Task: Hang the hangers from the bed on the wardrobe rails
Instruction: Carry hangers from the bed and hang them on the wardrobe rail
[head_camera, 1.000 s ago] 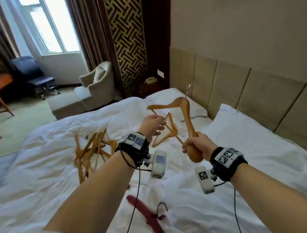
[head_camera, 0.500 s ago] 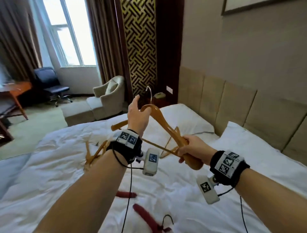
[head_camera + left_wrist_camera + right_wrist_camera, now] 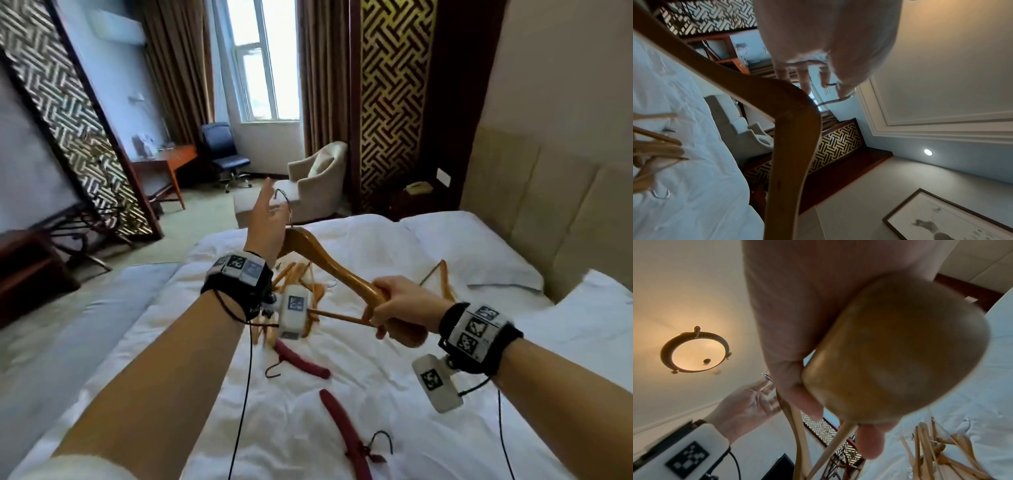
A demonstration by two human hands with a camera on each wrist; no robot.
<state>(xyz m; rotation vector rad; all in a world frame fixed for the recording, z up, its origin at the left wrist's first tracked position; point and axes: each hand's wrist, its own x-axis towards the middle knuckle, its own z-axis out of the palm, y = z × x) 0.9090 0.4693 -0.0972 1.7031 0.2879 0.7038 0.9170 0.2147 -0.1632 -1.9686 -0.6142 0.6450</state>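
My right hand (image 3: pixel 397 305) grips one rounded end of a wooden hanger (image 3: pixel 329 263), held in the air above the white bed (image 3: pixel 394 394); the end fills the right wrist view (image 3: pixel 900 353). My left hand (image 3: pixel 269 216) is raised beside the hanger's metal hook (image 3: pixel 284 202), fingers straight and spread; its fingertips (image 3: pixel 804 81) lie against the hook (image 3: pixel 838 99). A pile of wooden hangers (image 3: pixel 301 279) lies on the bed behind my left wrist, one more wooden hanger (image 3: pixel 442 277) lies farther right, and two dark red hangers (image 3: pixel 303 359) (image 3: pixel 346 431) lie nearer. No wardrobe is in view.
A padded headboard (image 3: pixel 548 205) and pillows (image 3: pixel 472 253) are on the right. Beyond the bed stand a beige armchair (image 3: pixel 318 178), a blue office chair (image 3: pixel 222 154) and a wooden desk (image 3: pixel 168 161). A lattice screen (image 3: pixel 68 120) lines the left wall.
My view has turned left toward the window side. The held hanger has swung left with its hook up, and my left hand has risen from the hanger's body to the hook.
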